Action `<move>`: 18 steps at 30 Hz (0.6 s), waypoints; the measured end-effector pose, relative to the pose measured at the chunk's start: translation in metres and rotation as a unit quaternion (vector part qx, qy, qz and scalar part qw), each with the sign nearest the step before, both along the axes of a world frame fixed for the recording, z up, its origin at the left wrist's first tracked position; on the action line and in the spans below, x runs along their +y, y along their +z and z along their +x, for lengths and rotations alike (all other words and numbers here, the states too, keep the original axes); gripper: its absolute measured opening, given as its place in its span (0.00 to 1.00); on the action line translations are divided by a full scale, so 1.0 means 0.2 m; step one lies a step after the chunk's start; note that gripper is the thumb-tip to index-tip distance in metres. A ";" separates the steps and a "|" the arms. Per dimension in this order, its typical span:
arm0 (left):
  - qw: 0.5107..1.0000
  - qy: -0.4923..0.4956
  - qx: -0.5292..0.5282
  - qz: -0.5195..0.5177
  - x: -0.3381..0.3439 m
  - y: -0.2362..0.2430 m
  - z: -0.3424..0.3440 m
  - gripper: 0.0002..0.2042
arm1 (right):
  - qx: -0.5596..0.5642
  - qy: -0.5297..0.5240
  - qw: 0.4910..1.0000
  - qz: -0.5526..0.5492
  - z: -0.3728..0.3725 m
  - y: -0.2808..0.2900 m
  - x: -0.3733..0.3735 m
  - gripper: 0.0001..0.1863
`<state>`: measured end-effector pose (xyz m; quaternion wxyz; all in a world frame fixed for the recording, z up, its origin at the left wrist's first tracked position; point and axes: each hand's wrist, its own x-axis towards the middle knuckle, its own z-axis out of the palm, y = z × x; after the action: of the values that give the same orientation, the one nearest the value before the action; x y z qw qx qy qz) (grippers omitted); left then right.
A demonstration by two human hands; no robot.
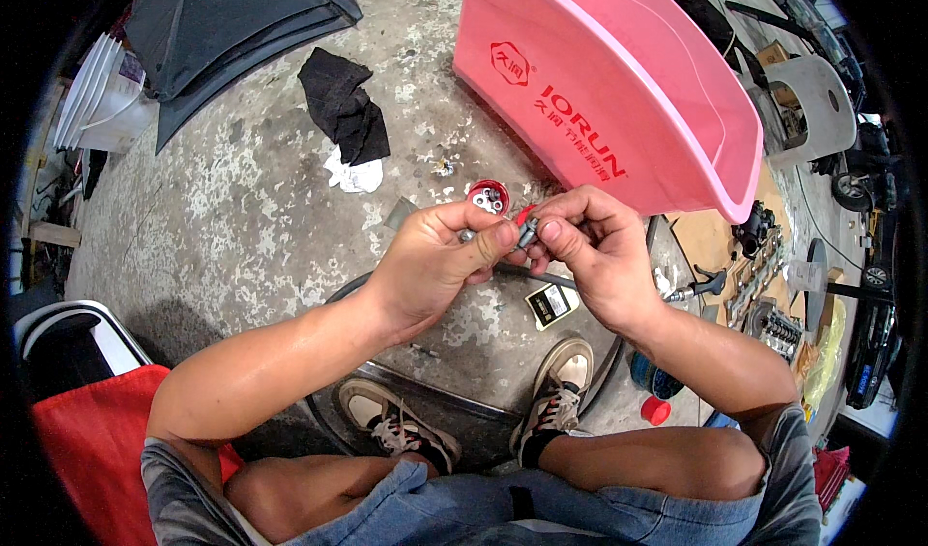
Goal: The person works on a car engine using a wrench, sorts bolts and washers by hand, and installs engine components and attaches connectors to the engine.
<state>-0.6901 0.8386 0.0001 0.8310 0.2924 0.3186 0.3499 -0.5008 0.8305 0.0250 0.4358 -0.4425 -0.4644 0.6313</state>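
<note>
Near you are your two hands (421, 264), two shoes (565, 377) and one red cup (474, 192). Farther you have one pink tub (619, 101), right, and one black cloth (340, 101), left

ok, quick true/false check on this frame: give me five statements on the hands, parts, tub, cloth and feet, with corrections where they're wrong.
1. The left hand and right hand are close together, with a small metal part at their fingertips. True.
2. The black cloth lies inside the pink tub. False: it lies outside, to the tub's left.
3. The round red container has small parts in it. True.
4. Both hands wear gloves. False: both are bare.
5. The person is barefoot. False: both feet are in shoes.
</note>
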 end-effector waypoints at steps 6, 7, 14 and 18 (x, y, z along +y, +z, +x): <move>1.000 0.003 0.003 -0.009 -0.01 -0.02 -0.01 0.05 | 0.015 0.008 1.000 -0.017 0.00 -0.01 -0.01 0.05; 1.000 0.004 0.003 -0.009 -0.01 -0.01 -0.01 0.05 | 0.017 0.011 1.000 -0.023 0.00 -0.01 -0.01 0.05; 1.000 -0.004 0.012 -0.002 -0.02 0.00 -0.01 0.06 | 0.002 0.007 1.000 -0.010 -0.01 0.00 -0.01 0.05; 1.000 -0.006 0.019 -0.002 -0.01 0.01 -0.01 0.06 | -0.004 0.015 1.000 0.003 0.00 0.00 0.00 0.05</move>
<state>-0.6925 0.8368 0.0030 0.8274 0.2996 0.3332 0.3385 -0.4998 0.8304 0.0256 0.4255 -0.4370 -0.4747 0.6346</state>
